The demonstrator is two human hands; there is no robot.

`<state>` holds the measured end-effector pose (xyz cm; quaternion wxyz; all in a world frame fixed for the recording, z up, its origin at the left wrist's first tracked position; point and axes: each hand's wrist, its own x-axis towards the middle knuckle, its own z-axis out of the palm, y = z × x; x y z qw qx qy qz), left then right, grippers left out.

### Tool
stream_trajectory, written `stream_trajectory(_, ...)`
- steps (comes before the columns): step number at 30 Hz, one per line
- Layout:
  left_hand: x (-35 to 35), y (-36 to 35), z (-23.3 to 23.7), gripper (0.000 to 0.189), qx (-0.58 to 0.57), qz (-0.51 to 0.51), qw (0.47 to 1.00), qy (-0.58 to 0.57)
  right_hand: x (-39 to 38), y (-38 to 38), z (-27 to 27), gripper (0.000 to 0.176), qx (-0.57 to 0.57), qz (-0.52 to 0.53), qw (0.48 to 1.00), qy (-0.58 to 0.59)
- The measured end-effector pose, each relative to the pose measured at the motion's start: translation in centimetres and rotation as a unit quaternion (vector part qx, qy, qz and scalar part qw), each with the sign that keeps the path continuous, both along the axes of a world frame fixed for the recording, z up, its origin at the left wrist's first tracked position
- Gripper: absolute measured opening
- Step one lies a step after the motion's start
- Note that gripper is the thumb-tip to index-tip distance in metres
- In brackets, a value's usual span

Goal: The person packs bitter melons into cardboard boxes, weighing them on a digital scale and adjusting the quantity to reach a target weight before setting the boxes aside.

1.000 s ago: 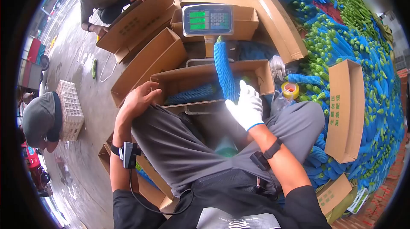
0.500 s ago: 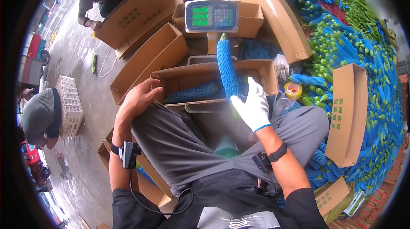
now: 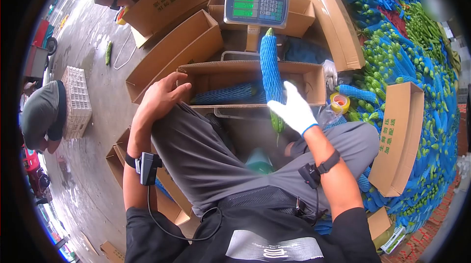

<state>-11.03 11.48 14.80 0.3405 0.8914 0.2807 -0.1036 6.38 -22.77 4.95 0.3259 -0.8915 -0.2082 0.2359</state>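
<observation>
My right hand (image 3: 297,112), in a white glove, grips the lower part of a long green bitter gourd (image 3: 271,69). The gourd is in a blue foam net sleeve and points upward over a long cardboard box (image 3: 309,84); its green lower end shows bare below the glove. Inside that box lies another blue-netted gourd (image 3: 223,94). My bare left hand (image 3: 163,95) is open over my left knee, near the box's left end, with nothing in it. A scale display (image 3: 256,7) with lit green digits stands behind the box.
Cardboard boxes (image 3: 174,54) stand around the scale. To the right are a big heap of netted gourds (image 3: 392,57), an upright carton (image 3: 398,140) and a tape roll (image 3: 339,102). On the left are a white crate (image 3: 77,103) and a bent-over person (image 3: 41,116).
The netted gourd and my right hand have shifted slightly right in view, and the gourd's lower end now shows clearly. My left hand stays at the knee. The whole view has shifted a little.
</observation>
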Motion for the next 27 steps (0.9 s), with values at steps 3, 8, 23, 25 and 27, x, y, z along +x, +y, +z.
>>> stream_trajectory(3, 0.0, -0.2, 0.1, 0.048, -0.013, 0.029, 0.999, -0.019, 0.1, 0.6, -1.4, 0.095, -0.078, 0.068, 0.992, -0.071)
stream_trajectory(8, -0.8, -0.2, 0.4, 0.048, -0.023, 0.035, 0.998, -0.045, 2.7, 0.3, -0.1, 0.059, 0.015, 0.147, 0.989, 0.014)
stream_trajectory(23, -1.4, 0.1, -0.6, 0.043, 0.015, 0.038, 0.994, -0.102, 5.5, 10.5, 0.0, 0.06, -0.109, 0.462, 0.812, -0.341)
stream_trajectory(25, -1.6, 0.1, -0.4, 0.042, 0.01, 0.046, 0.994, -0.099, 5.8, 12.4, -2.2, 0.047, -0.059, 0.457, 0.802, -0.381)
stream_trajectory(27, -1.7, 0.0, 0.1, 0.042, 0.024, 0.043, 0.994, -0.092, 5.3, 13.6, -3.2, 0.036, -0.005, 0.436, 0.799, -0.414)
